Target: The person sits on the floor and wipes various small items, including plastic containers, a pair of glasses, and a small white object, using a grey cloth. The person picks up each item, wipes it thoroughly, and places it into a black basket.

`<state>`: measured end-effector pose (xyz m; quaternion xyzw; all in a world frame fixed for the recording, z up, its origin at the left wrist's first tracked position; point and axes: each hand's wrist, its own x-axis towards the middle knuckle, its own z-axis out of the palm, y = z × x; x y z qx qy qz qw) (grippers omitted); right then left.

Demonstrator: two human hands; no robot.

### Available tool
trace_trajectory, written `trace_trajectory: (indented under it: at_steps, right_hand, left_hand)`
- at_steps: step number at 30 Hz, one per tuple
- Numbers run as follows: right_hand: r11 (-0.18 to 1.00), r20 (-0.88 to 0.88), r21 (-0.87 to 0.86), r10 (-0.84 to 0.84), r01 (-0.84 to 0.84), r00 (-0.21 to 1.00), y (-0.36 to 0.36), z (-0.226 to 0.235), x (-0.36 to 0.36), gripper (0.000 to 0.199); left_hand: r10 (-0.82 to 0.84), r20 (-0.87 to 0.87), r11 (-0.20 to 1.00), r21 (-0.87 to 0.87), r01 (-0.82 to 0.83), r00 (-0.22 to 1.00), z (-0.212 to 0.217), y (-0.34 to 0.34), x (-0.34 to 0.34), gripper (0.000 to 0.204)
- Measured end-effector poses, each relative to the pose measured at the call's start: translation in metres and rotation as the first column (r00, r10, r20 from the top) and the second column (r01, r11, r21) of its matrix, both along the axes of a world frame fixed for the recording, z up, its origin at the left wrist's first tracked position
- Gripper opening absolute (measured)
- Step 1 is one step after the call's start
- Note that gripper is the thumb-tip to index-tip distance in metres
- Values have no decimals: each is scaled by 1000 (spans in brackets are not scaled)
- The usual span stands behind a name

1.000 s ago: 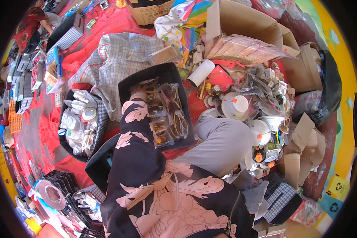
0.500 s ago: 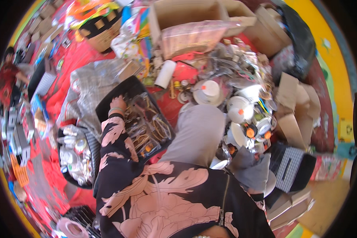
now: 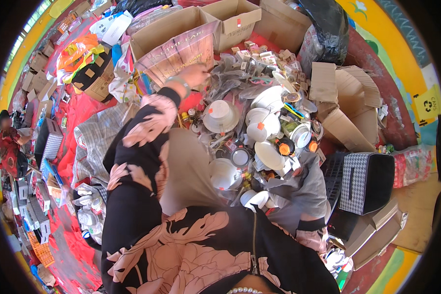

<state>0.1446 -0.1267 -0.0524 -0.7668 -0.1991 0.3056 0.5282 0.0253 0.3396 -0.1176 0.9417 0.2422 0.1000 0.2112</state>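
**Reaching into the clutter, with most of it unsorted**

The left hand [image 3: 195, 75] is stretched far out over the heap, at the edge of a flattened pink printed carton [image 3: 174, 56] and just above a tangle of clear plastic wrappers [image 3: 230, 83]. Its fingers look curled in toward the wrappers, but from here I cannot tell whether they grip anything. The right hand is hidden; only a patterned cuff [image 3: 311, 235] shows low on the right, so its fingers cannot be judged.

To my eye the work is at an early stage. White bowls and lids [image 3: 259, 122], some with small orange stickers, lie loose and mixed with a pair of orange-capped items [image 3: 285, 146], small boxes [image 3: 257, 51] and scraps. Nothing near the hand looks stacked or set apart. A dark tray of white cups [image 3: 85, 215] on the left seems the only gathered lot.

All of it lies on a red cloth [image 3: 78, 110] spread over the floor, ringed by open cardboard boxes [image 3: 232, 22], a black sack [image 3: 328, 24] and a checked basket [image 3: 365, 181]. The walls are painted yellow with bright patterns. Another person [image 3: 10, 147] sits at the far left beside more baskets.
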Motion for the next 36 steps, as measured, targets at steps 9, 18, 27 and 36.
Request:
trace_trajectory:
  at_steps: [9,18,27,36]
  right_hand:
    - [960,346,-208,252,-188,904,4,24,6,70]
    - [943,195,-313,182,-115,964,-11,-5,24,71]
    - [947,174,-307,153,-94,973,-19,-5,18,71]
    - [956,428,-212,276,-201,860,-5,61,8,69]
  left_hand:
    - [398,-416,902,14,-432,817,-178,-5,103,45]
    - [531,-465,825,95,-557,708,-219,-23,124,44]
    - [441,-490,875,47,-483,752,-193,-2,121,29]
    - [-143,-151,615,-788,-32,978,-74,-15,129,25]
